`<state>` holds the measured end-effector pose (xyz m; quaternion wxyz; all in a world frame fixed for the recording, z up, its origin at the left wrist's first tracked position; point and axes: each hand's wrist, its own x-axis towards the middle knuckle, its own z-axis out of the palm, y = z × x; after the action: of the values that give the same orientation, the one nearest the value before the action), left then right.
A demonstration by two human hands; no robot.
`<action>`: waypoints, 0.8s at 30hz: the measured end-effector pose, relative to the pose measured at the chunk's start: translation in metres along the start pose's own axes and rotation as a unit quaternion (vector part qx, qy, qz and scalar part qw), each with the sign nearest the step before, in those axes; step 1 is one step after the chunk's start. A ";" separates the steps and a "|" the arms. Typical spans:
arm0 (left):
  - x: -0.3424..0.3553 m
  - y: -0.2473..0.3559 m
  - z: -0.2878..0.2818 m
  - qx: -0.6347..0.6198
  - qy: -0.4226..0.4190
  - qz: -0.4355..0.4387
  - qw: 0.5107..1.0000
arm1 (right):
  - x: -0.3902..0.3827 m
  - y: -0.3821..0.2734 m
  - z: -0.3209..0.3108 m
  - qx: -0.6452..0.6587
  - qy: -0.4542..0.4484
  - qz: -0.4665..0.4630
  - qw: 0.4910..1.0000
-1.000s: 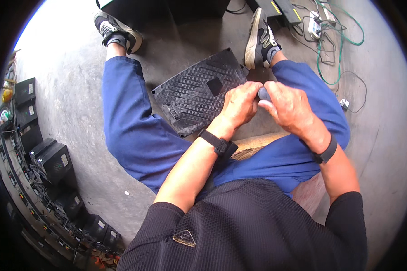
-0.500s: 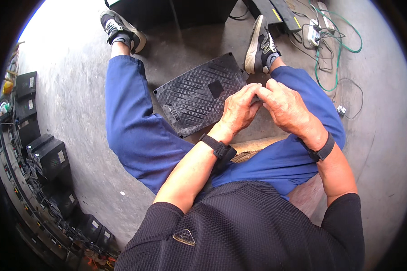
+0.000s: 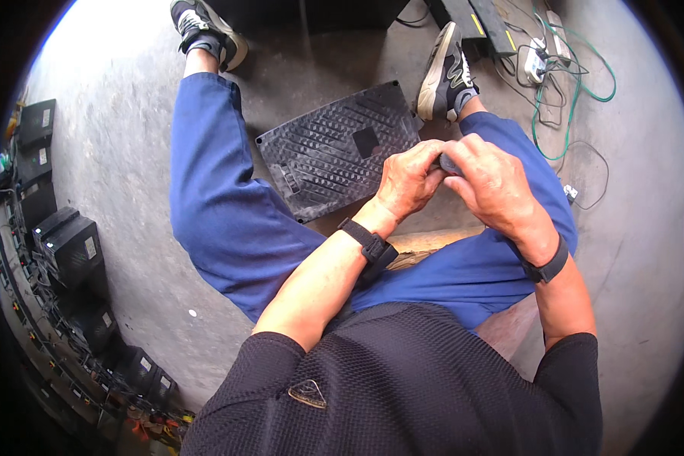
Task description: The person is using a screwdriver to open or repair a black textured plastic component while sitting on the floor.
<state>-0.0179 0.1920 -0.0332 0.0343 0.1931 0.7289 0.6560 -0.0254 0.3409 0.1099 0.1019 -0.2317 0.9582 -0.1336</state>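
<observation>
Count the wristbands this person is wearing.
2. One black wristband sits on the left wrist, behind the left hand; the other wristband sits on the right wrist, behind the right hand.

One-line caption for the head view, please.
Seated person's left hand and right hand pinch a small grey object above a black ribbed panel.

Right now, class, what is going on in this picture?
A person in blue trousers sits on a concrete floor, legs apart. The left hand and right hand meet over the right knee, pinching a small grey object, mostly hidden by the fingers. A black ribbed panel lies on the floor between the legs. Green cable lies beyond the right foot.
</observation>
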 end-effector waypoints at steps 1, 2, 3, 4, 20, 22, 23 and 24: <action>0.000 0.000 0.001 0.013 -0.003 -0.004 1.000 | -0.002 0.002 -0.003 -0.005 -0.026 0.036 0.999; 0.000 0.000 0.001 0.026 -0.007 -0.009 1.000 | -0.003 0.003 -0.005 -0.010 -0.052 0.072 0.996; 0.000 0.003 0.001 0.026 -0.005 -0.011 1.000 | -0.003 0.004 -0.001 -0.007 -0.021 0.055 0.998; 0.002 0.007 0.001 0.009 -0.003 -0.021 1.000 | -0.003 0.003 0.000 -0.006 -0.023 0.054 0.998; 0.002 0.004 0.001 -0.028 -0.015 -0.048 0.998 | 0.005 -0.008 -0.012 0.015 -0.026 0.015 0.999; 0.001 0.001 0.004 -0.006 0.005 -0.016 1.000 | 0.001 -0.007 -0.018 0.031 -0.078 0.083 0.993; 0.000 -0.001 0.004 -0.005 0.006 -0.018 1.000 | 0.001 -0.005 -0.014 0.032 -0.079 0.081 0.993; 0.003 0.004 0.004 -0.011 0.015 -0.016 1.000 | 0.001 0.000 -0.008 0.035 -0.059 0.064 0.996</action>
<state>-0.0185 0.1966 -0.0289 0.0360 0.1705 0.7249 0.6664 -0.0280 0.3417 0.1173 0.1748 -0.1740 0.9580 -0.1460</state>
